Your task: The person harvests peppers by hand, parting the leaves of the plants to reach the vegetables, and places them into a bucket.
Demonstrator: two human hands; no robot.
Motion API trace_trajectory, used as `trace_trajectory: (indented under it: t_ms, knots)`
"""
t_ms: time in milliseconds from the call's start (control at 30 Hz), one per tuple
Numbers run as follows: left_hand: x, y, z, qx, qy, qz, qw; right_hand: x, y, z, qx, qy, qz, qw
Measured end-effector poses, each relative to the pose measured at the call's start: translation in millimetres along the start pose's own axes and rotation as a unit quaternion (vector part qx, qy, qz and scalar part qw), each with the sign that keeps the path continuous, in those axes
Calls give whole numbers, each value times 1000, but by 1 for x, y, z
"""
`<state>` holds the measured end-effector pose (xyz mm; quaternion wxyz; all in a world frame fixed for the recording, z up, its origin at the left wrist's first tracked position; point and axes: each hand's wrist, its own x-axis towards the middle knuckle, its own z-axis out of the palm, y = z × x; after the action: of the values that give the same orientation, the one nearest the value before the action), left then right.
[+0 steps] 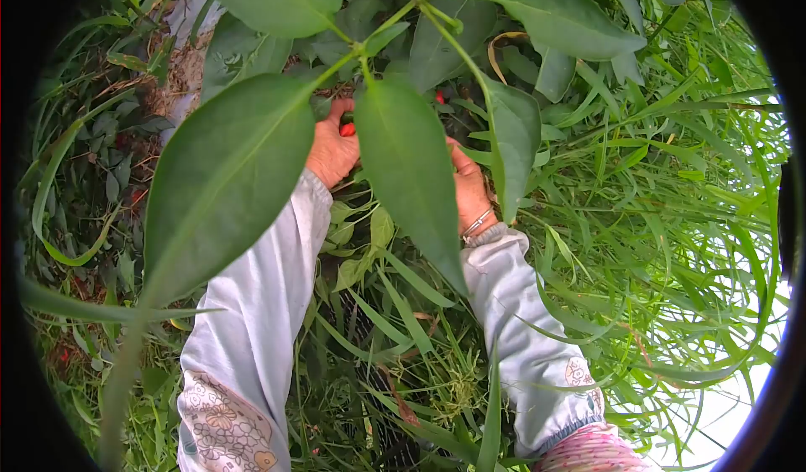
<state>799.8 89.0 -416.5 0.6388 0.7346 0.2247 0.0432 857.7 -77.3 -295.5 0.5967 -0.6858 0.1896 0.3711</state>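
Among the plants at the upper middle, my left hand (334,146) has its fingers bent beside a red fruit (348,129), partly covered by a big leaf (231,182). The fruit lies at its fingers; whether they grip it is hard to tell. My right hand (470,185), with a bracelet at the wrist, reaches up to the right of another large leaf (407,161), which hides most of its fingers. Both forearms wear pale sleeves. A second small red fruit (440,97) shows above, between the hands.
Large leaves on a green stem (363,50) hang close to the camera, over the hands. Tall grass (655,195) fills the right side. Bare soil (180,73) shows at the upper left, and more red spots dot the foliage on the left.
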Motion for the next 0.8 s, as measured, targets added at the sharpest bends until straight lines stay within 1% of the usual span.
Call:
trace_trajectory:
  t_ms: [67,100,133,167,233,267,367,400,433,500,533,567,600,633,700,733,800]
  knots:
    - [-4,-7,2,-37,7,-12,999,-1,1,-1,-14,1,-8,1000]
    - [-6,28,-14,-101,-29,-117,988,-2,3,-1,-27,1,-18,999]
    - [-5,37,-20,-139,-31,-177,974,-3,4,0,-40,1,-28,999]
    - [-4,46,-26,-175,-28,-236,955,-3,3,0,-22,2,-30,999]
    - [-2,44,-32,-199,43,-270,941,-9,-6,1,14,3,-30,999]
    - [-1,43,-34,-220,50,-279,933,-12,-12,1,3,3,-15,1000]
    - [0,40,-35,-242,76,-284,925,-17,-13,-4,-62,-75,2,995]
    - [-4,42,-33,-285,84,-285,911,-23,1,-8,-126,-117,10,985]
    - [-7,47,-34,-241,56,-298,922,-34,-2,-4,-185,-132,81,970]
    - [-11,53,-39,-148,2,-318,937,-45,4,-4,-111,-94,39,989]
    - [-24,51,-36,-143,-33,-252,956,-45,5,-4,-72,-95,29,992]
    - [-35,46,-30,-66,-14,-236,969,-47,7,-6,-32,-94,21,995]
    - [-46,40,-23,15,6,-223,975,-50,-2,1,-53,-86,-20,995]
    - [-60,51,-22,121,18,-197,973,-53,-13,6,-77,-81,-40,993]
    - [-78,75,-19,118,-24,-318,940,-51,-31,14,-162,-84,-123,976]
    - [-89,66,-16,97,-79,-304,944,-54,-44,25,-117,-74,-120,983]
    - [-120,69,-2,-22,-109,-284,952,-46,-59,42,-155,-87,-106,978]
